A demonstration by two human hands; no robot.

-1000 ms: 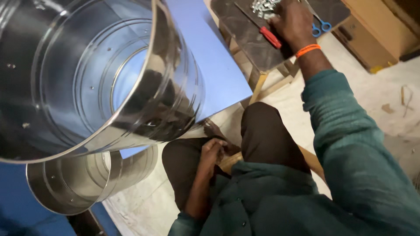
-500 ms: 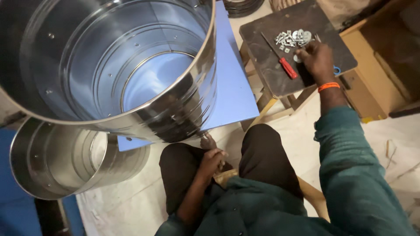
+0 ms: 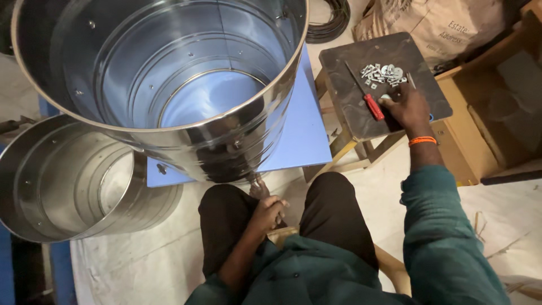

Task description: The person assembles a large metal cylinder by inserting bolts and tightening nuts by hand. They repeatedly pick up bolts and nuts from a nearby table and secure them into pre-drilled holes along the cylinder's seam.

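2 steel drums (image 3: 169,73) fill most of the view here, a big shiny open one sitting on a blue board (image 3: 302,141) right in front of the seated person, and a smaller ribbed drum (image 3: 84,181) lying lower down to the left on the pale floor. The right hand (image 3: 407,107) is stretched out to a dark wooden stool top (image 3: 350,73) off to the right, palm down with the fingers curled onto the surface, resting just beside a red-handled screwdriver (image 3: 370,101) and just below a little pile of silvery washers and small metal bits (image 3: 384,73); can't really tell if it has pinched any of them up, the fingertips are hidden under the hand. There's an orange band (image 3: 422,140) on that wrist and a teal sleeve above it. The left hand (image 3: 268,210) is down between the knees, close under the rim of the big drum, loosely closed around something thin and dark that pokes up toward the drum, looks like a small tool but it's too dim to say which. Behind the stool there's a brown paper sack (image 3: 446,25), a wooden crate (image 3: 497,96) and a coil of black cable (image 3: 333,22).
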